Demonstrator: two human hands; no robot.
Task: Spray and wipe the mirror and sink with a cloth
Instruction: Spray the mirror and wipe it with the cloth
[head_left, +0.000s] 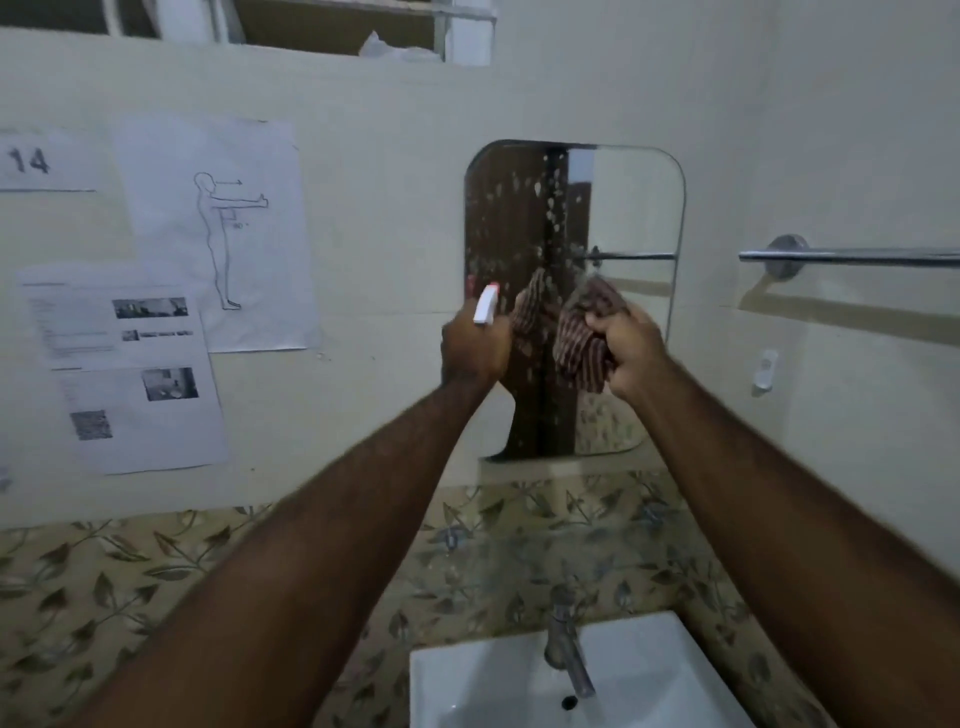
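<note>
A rounded mirror (623, 208) hangs on the cream wall, speckled with spray droplets across its upper left part. My left hand (475, 351) is raised in front of its lower left edge, closed around a spray bottle whose white nozzle (485, 305) sticks up above the fingers. My right hand (631, 353) grips a bunched brown striped cloth (584, 332) held against the middle of the glass. The cloth's reflection shows just to its left. Below, a white sink (649, 670) with a chrome tap (566, 644) sits at the bottom edge.
A chrome towel rail (852, 255) runs along the wall right of the mirror, with a small white hook (764, 370) under it. Printed sheets (135, 364) are taped to the wall at left. Leaf-patterned tiles (130, 571) band the wall behind the sink.
</note>
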